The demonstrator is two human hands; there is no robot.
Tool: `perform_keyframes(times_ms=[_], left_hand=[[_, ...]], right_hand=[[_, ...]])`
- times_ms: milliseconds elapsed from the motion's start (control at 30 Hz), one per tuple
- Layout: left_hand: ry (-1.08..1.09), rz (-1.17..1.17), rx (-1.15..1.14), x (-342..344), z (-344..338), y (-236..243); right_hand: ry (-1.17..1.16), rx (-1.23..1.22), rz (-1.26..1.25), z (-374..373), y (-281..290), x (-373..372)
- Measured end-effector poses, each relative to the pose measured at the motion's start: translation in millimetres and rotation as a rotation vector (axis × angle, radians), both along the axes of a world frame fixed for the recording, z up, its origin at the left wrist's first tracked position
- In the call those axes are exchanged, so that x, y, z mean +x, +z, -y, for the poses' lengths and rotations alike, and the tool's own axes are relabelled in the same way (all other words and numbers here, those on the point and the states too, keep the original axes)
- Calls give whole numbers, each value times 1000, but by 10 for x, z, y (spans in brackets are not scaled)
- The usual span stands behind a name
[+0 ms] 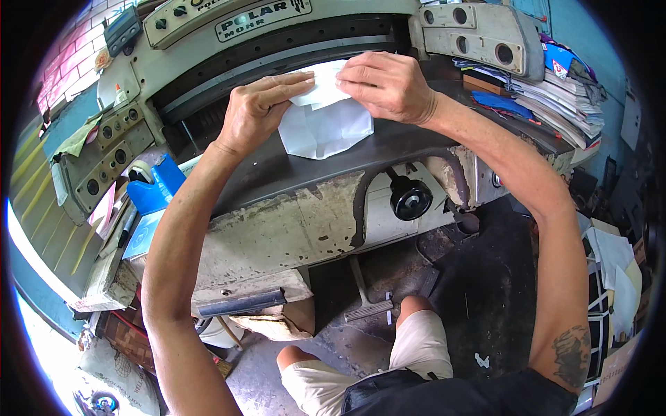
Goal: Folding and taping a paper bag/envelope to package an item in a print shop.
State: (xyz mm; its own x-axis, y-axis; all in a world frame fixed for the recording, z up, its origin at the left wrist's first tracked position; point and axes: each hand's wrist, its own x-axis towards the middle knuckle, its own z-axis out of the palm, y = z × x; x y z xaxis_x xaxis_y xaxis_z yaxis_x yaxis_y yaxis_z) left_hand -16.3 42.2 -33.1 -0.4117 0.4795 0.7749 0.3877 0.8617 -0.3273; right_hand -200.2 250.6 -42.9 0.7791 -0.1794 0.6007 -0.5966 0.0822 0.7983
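A white sheet of folded paper (326, 132), creased into a bag-like shape, lies on the dark metal bed (257, 177) of a paper cutting machine. My left hand (267, 104) presses its curled fingers on the upper left of the folded top flap. My right hand (385, 87) grips the upper right of that flap with bent fingers; the fingertips of both hands are close together near the top of the paper. The machine's dark slot runs just behind my hands.
Stacks of paper (562, 111) sit at the right, with control panels (104, 166) at the left beside a blue plastic object (156, 184). A black handwheel (409, 201) is below the bed's front edge, above a foot pedal (368, 308). More sheets (614, 267) stand at lower right.
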Motion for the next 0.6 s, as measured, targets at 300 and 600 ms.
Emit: perform_keyframes(times_ms=[300, 600], left_hand=[[61, -158, -111, 131, -79, 56], [125, -152, -83, 376, -58, 113]], right_hand=[[14, -14, 115, -30, -43, 36], [136, 119, 365, -153, 27, -53]])
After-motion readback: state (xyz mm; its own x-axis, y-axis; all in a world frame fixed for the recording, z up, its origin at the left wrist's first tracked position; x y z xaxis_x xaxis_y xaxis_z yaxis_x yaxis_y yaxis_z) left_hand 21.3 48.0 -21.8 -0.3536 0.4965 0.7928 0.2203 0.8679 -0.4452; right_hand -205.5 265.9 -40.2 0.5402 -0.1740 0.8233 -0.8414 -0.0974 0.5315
